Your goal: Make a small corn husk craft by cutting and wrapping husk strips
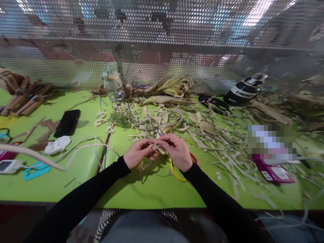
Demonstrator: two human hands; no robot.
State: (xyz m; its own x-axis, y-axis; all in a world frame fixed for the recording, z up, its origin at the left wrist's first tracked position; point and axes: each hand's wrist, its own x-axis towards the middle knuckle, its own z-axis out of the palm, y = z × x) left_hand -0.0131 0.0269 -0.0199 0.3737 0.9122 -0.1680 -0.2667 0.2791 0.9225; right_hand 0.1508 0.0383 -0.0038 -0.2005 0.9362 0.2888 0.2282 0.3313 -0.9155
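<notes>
Pinches a small bundle of dry leaf strips [160, 149] between the fingertips of left hand [140, 152] and right hand [177, 152], both hands close together. Holds it above the green table [146, 197], just in front of the leaf scraps [165, 117]. Shows a yellow ring [174, 172], partly hidden, beneath the right wrist. Shows also, at left, a black phone [68, 123] lying flat. Cannot tell the bundle's exact shape.

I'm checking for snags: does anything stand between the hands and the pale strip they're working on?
Nothing visible does: the left hand and right hand both touch the pale strip. The dry scraps lie beyond it, and the yellow ring is near the right hand, not in between.
</notes>
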